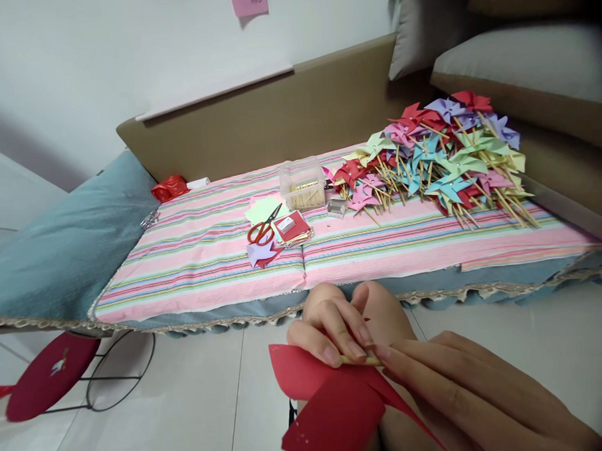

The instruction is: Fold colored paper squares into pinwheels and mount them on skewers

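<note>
A red paper pinwheel (334, 413) is at the bottom centre, over the knees, with its folded blades facing the camera. Across its upper part lies a short visible length of wooden stick (359, 360). My left hand (330, 327) has its fingers curled over this stick, just above the paper. From the lower right reaches my right hand (462, 391), its long fingers pressed together and their tips against the stick's right end. The right thumb is hidden, and so is part of the pinwheel behind the right hand.
On the striped cloth (207, 256) lie red-handled scissors (262, 232), paper sheets (295, 227), a clear box of sticks (303, 185) and a small grey box (337, 208). Several finished pinwheels (427, 153) are piled at right. A red stool (53, 376) stands at lower left.
</note>
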{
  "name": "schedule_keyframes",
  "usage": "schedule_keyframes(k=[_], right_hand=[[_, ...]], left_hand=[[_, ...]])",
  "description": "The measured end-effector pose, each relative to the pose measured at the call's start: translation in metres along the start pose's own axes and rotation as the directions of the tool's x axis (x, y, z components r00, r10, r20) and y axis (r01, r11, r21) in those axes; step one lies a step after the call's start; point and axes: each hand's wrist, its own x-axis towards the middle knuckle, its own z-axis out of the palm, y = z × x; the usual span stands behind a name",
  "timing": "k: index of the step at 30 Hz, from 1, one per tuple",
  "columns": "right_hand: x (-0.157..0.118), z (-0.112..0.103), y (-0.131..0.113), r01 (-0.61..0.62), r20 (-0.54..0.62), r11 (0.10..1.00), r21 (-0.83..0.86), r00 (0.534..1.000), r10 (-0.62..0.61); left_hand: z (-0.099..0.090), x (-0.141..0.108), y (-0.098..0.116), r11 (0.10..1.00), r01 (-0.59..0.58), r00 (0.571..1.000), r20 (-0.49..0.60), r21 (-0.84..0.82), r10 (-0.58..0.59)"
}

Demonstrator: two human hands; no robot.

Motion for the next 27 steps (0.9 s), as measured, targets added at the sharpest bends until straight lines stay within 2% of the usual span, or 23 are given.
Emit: schedule_keyframes(k=[3,10,16,22,24,26,27], right_hand=[[-0.003,0.0,0.0,-0.008,0.014,1.0,0.003,1.0,0.008],[-0.004,0.001,0.0,-0.008,-0.004,1.0,0.011,1.0,0.008],[0.001,0.002,0.001,-0.009,-0.028,1.0,0.018,1.0,0.009],[0.002,0.002,-0.001,-0.018,-0.04,1.0,0.001,0.999,0.018],[0.001,0.006,-0.003,-0.039,-0.053,0.999,0.011,0.998,0.04],[0.001,0.012,-0.003,-0.092,-0.122,0.995,0.03,0.988,0.095],[0.001,0.015,-0.003,-0.124,-0.155,0.991,0.048,0.979,0.13]], left_hand=[[0.001,0.001,0.001,0.999,-0.03,1.0,-0.003,0.019,0.03],[0.014,0.01,0.014,0.998,0.012,0.998,-0.067,0.06,-0.008],[0.032,0.02,0.034,0.998,0.014,0.99,-0.142,-0.066,-0.023],[0.028,0.017,0.034,0.993,0.117,0.966,-0.231,-0.009,-0.116],[0.028,0.018,0.033,0.992,0.12,0.943,-0.316,0.024,-0.107],[0.029,0.019,0.034,0.99,0.127,0.912,-0.4,0.059,-0.093],[0.029,0.019,0.036,0.987,0.14,0.912,-0.397,0.075,-0.099]])
